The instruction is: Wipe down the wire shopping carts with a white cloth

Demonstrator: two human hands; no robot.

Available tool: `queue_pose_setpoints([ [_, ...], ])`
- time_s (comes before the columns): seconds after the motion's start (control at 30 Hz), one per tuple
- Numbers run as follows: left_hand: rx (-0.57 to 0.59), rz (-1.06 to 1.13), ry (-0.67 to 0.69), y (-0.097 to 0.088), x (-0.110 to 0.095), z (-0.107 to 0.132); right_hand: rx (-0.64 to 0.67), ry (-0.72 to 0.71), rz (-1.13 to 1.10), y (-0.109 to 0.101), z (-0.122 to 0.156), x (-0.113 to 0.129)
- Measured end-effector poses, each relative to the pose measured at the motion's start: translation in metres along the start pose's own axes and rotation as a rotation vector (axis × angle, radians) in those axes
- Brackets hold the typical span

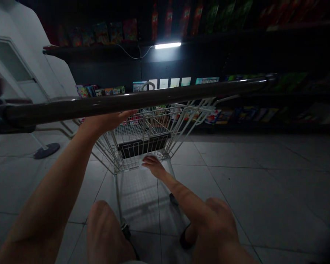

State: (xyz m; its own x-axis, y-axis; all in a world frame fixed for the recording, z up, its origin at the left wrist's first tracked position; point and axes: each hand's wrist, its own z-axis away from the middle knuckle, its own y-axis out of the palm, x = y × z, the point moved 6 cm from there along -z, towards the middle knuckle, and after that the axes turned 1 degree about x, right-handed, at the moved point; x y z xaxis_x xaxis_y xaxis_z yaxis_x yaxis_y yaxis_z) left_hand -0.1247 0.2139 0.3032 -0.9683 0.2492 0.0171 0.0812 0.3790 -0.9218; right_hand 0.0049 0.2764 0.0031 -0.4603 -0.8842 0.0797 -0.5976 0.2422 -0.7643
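A shopping cart (143, 132) of pale metal wire stands in front of me, its dark handle bar (126, 99) crossing close to my view. My left hand (107, 121) reaches under the bar to the upper left of the basket. Its visible fingers stretch to the right; the bar hides part of the hand, and contact with the wires is unclear. Lower down, my right hand (153, 164) presses a small white cloth (143, 161) at the bottom edge of the basket, below a black panel (144, 145). The cloth is mostly covered by the fingers.
Dark shelves (99, 60) with packets and red bottles (169, 20) rise behind the cart under a lit tube lamp (167, 45). A fan (5, 96) and a round dark base (46, 150) stand at left. Grey tiles (253, 187) cover the floor; my knees flank the cart's rear legs.
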Motion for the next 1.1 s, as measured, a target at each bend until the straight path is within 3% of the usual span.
queue_pose_setpoints([
  [0.07, -0.001, 0.015, -0.010, -0.001, -0.002, 0.001, -0.185, 0.020, 0.041, -0.047, -0.007, -0.006],
  [0.17, -0.002, 0.038, -0.026, -0.002, -0.003, 0.003, -0.613, 0.018, 0.135, -0.131, -0.034, -0.017],
  [0.23, 0.009, 0.043, -0.026, -0.002, -0.002, 0.004, -0.707, 0.056, 0.180, -0.159, -0.057, -0.031],
  [0.27, 0.016, 0.041, -0.025, -0.002, -0.001, 0.004, -0.713, 0.080, 0.185, -0.163, -0.065, -0.038],
  [0.33, 0.025, 0.028, -0.025, -0.001, 0.000, 0.004, -0.680, 0.128, 0.170, -0.149, -0.070, -0.051],
  [0.53, 0.012, 0.028, -0.052, -0.004, 0.001, 0.004, -0.519, 0.186, 0.042, -0.058, -0.025, -0.067],
  [0.63, 0.053, 0.068, -0.109, -0.003, 0.004, 0.005, -0.493, 0.176, 0.053, -0.044, -0.005, -0.066],
  [0.73, 0.095, 0.080, -0.172, -0.002, 0.009, 0.007, -0.382, 0.101, 0.065, -0.039, 0.014, -0.060],
  [0.83, 0.092, 0.067, -0.192, -0.002, 0.013, 0.007, -0.412, 0.123, 0.068, -0.067, 0.026, -0.061],
  [0.93, 0.064, 0.079, -0.140, -0.004, 0.010, 0.006, -0.689, 0.245, 0.134, -0.137, 0.012, -0.075],
  [1.0, 0.039, 0.080, -0.110, -0.005, 0.007, 0.006, -0.797, 0.282, 0.189, -0.178, -0.013, -0.087],
  [1.07, 0.022, 0.064, -0.101, -0.005, 0.007, 0.006, -0.807, 0.333, 0.200, -0.192, -0.036, -0.101],
  [1.1, 0.011, 0.054, -0.103, -0.005, 0.008, 0.006, -0.792, 0.353, 0.188, -0.187, -0.042, -0.106],
])
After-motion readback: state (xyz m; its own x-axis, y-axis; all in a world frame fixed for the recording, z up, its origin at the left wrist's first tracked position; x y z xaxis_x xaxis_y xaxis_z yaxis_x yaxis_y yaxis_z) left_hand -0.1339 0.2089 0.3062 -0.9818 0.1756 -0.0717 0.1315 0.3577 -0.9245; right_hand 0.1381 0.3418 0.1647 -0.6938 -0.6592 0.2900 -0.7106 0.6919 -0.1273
